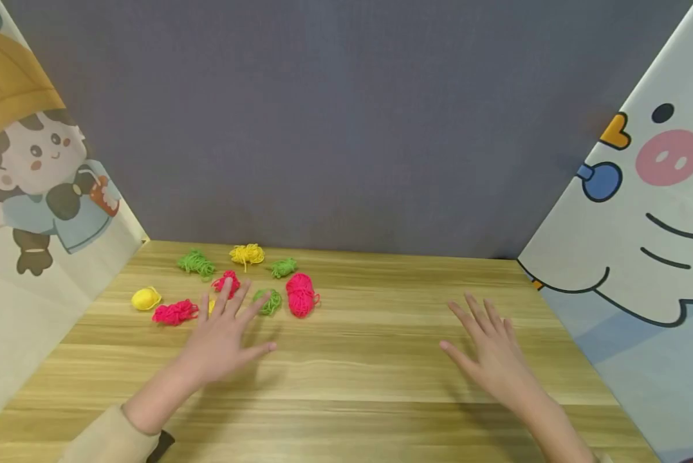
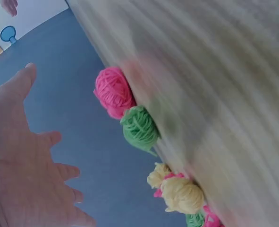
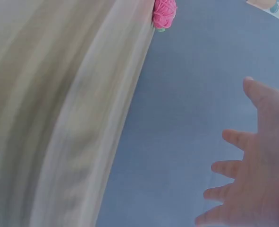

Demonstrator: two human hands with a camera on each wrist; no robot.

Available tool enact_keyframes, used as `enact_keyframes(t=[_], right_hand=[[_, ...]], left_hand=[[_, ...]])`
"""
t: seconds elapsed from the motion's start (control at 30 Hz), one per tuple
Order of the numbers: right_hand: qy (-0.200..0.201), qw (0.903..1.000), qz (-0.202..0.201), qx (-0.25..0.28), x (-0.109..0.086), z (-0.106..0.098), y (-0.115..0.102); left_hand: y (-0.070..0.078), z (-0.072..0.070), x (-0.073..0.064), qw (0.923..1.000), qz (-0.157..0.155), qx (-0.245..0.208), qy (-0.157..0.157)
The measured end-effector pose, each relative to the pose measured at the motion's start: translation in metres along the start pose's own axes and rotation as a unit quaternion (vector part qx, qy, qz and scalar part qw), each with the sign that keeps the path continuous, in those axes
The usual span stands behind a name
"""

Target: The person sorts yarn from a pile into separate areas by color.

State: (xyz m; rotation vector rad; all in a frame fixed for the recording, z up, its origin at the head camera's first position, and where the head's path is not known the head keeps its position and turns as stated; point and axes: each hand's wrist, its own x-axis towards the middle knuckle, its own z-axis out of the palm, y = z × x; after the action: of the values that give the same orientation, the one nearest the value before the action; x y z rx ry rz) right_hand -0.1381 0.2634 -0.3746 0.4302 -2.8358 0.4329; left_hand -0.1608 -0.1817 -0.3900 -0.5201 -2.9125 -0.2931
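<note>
My left hand [image 1: 217,344] hovers over the table's left side with fingers spread, holding nothing. Its fingertips overlap a small pink yarn bundle [image 1: 228,283] and a green yarn ball [image 1: 271,302] in the head view. A yellow bit of yarn [image 1: 211,307] is mostly hidden behind those fingers. Just right of them lies a larger pink yarn skein [image 1: 302,296], also seen in the left wrist view as a pink ball [image 2: 114,92] beside a green one [image 2: 139,128]. Over on the right, my right hand [image 1: 497,357] is spread above bare wood, with nothing in it.
Around the left hand lie more yarn bundles: yellow [image 1: 146,298], pink [image 1: 175,312], green [image 1: 196,263], yellow [image 1: 247,254] and green [image 1: 284,267]. A grey panel [image 1: 334,128] rises behind the wooden table [image 1: 369,373]. Cartoon-printed panels [image 1: 630,244] flank both sides.
</note>
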Motion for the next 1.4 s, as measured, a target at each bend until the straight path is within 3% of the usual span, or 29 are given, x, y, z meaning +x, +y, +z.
enact_keyframes(t=[0.2, 0.37, 0.7, 1.17, 1.4], right_hand=[[0.001, 0.9997, -0.021, -0.013, 0.015, -0.005, -0.011], [0.013, 0.9988, -0.042, -0.020, 0.028, -0.007, -0.024], [0.032, 0.9945, -0.099, -0.004, 0.055, 0.005, -0.055], [0.037, 0.9845, -0.159, 0.064, 0.093, 0.041, -0.092], [0.021, 0.9796, -0.183, 0.081, 0.113, 0.056, -0.106]], left_hand=[[-0.006, -0.010, 0.004, 0.9999, -0.008, -0.001, 0.007], [-0.014, -0.020, 0.009, 0.9997, 0.003, 0.003, 0.026], [-0.045, -0.030, 0.015, 0.9994, -0.004, -0.014, 0.032], [-0.101, -0.021, 0.015, 0.9981, 0.017, -0.014, 0.058], [-0.128, -0.011, 0.013, 0.9982, 0.023, -0.026, 0.048]])
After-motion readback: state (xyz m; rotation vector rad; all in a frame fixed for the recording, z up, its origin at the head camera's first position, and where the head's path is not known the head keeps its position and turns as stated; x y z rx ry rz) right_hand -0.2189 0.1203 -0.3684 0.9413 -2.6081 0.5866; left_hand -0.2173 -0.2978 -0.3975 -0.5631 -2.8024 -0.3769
